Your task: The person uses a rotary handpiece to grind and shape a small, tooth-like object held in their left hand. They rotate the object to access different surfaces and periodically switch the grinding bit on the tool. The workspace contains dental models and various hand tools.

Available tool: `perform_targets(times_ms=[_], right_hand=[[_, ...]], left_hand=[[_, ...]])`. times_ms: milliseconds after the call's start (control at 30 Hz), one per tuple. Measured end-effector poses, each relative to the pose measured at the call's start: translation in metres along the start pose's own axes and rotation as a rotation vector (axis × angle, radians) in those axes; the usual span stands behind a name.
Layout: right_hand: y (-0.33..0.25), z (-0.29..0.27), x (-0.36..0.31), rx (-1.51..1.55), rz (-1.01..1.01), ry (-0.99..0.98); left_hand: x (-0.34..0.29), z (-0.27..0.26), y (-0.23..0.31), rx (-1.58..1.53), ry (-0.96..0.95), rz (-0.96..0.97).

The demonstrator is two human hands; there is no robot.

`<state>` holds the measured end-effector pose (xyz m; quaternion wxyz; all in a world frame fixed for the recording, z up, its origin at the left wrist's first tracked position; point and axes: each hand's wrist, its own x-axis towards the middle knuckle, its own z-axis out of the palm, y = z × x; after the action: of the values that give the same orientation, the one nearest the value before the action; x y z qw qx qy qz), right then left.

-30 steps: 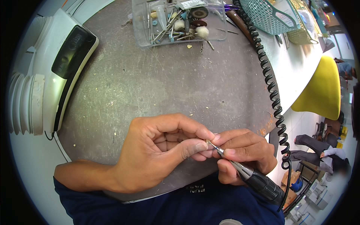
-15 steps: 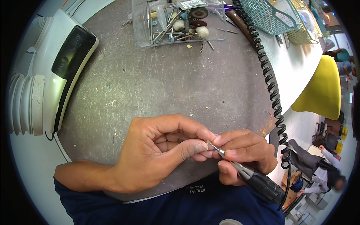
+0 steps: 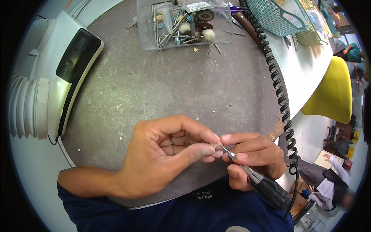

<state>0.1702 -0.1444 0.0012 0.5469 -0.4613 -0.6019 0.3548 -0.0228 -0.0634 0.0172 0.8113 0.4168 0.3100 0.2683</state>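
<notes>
Between thumb and index finger, my left hand [image 3: 154, 162] pinches a tiny cream-coloured piece [image 3: 213, 145]; most of it is hidden by the fingertips. My right hand [image 3: 261, 152] is closed pen-like around a rotary handpiece [image 3: 270, 190] with a metal nose and black body, tilted up to the left. Its thin metal bit [image 3: 224, 149] points at the cream piece, close to the left fingertips. Whether bit and piece touch is too small to tell. Both hands' fingertips meet above the near edge of the grey worktop.
A clear plastic box [image 3: 148, 45] of bits, brushes and polishing wheels sits at the far side of the scratched worktop [image 3: 174, 85]. A white machine with ribbed hoses [image 3: 29, 108] stands left. The coiled black cord [image 3: 279, 83] runs down the right, near mesh baskets [image 3: 270, 17] and a yellow chair [image 3: 332, 92].
The bit has drawn back slightly to the right from the cream piece, which shows a little more now. Both hands keep their grips.
</notes>
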Motion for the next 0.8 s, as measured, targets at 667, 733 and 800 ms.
perform_targets(times_ms=[667, 733, 800], right_hand=[[0.0034, -0.0051, 0.0084, -0.153, -0.17, -0.114], [0.0032, -0.0067, 0.0079, -0.122, -0.154, -0.111], [0.0025, -0.0078, 0.0087, -0.102, -0.144, -0.123]], left_hand=[[0.0005, 0.0015, 0.0003, 0.035, 0.053, 0.011], [0.0014, 0.0021, -0.0024, 0.028, 0.048, 0.043], [0.0025, 0.0011, -0.0043, 0.023, 0.033, 0.055]])
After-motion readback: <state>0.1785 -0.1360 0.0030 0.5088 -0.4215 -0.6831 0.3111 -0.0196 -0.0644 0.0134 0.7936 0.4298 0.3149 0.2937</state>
